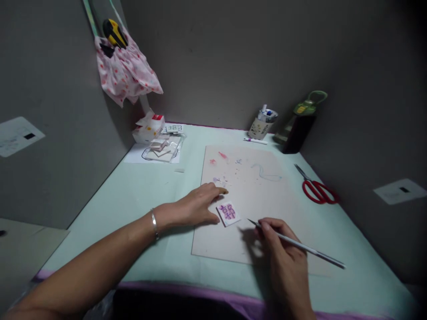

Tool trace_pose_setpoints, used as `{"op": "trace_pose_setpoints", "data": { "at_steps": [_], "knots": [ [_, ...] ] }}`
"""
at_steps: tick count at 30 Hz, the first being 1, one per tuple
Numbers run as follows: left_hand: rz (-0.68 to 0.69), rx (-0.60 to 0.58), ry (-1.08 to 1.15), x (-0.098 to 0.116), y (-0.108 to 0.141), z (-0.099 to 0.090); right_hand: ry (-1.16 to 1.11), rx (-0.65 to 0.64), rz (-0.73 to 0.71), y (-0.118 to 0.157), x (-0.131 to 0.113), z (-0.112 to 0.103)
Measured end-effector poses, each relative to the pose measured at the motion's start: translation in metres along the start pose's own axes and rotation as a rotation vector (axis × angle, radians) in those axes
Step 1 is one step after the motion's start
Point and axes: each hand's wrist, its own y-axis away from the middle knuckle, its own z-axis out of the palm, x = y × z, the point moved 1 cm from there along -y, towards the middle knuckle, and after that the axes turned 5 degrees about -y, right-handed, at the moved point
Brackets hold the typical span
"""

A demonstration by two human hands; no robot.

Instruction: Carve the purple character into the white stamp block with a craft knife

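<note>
Where the board (253,209) lies on the pale green tabletop (133,195), a small white block (228,213) sits near its lower left part, bearing a purple-pink character that I cannot read with certainty. No brand shows plainly; the box (151,126) at 11 o'clock has a red label too small to read.

The left hand (196,206) lies flat at 9 o'clock of the block, fingers (216,191) spread loosely and narrow, thumb tip just beside the block's left edge, forefinger resting on the board above it. A bangle (154,223) circles that wrist.

The right hand (283,258) is at 4 o'clock of the block, fingers closed round a thin white tool (300,246) held like a pencil. Its dark tip points toward 10 o'clock and stops just short of the block, not touching it.

Red scissors (318,191) lie at 2 o'clock on the tabletop, well apart. At 12 o'clock stand a cup (262,126) of pens and a dark bottle (300,126) with a green lid, a pen (255,141) lying before them. Cut pieces (162,149) sit on paper at 11 o'clock, and a spotted pink cloth (125,71) hangs on the wall above. Colour smears mark the board's upper part. Nothing lies between tool and block.
</note>
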Motion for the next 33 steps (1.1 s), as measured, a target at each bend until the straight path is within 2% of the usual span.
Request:
{"op": "trace_pose_setpoints", "data": {
  "at_steps": [3,6,11,18,26,33],
  "knots": [
    [0.171,-0.053,-0.002,-0.004,0.000,-0.004,-0.022,-0.061,-0.011,0.000,0.009,0.006],
    [0.243,-0.110,0.044,-0.008,-0.002,0.002,-0.002,-0.120,-0.018,-0.002,0.016,0.010],
    [0.229,-0.058,-0.005,-0.006,-0.001,0.006,0.066,-0.132,-0.027,0.001,0.014,0.012],
    [0.225,-0.153,0.039,-0.006,-0.002,0.009,0.135,-0.136,-0.034,0.003,0.015,0.011],
    [0.202,-0.141,0.038,-0.009,-0.004,0.013,0.173,-0.140,-0.054,0.002,0.010,0.014],
    [0.221,-0.161,0.078,-0.007,-0.003,0.005,0.213,-0.135,-0.067,0.002,0.009,0.015]
  ]
}}
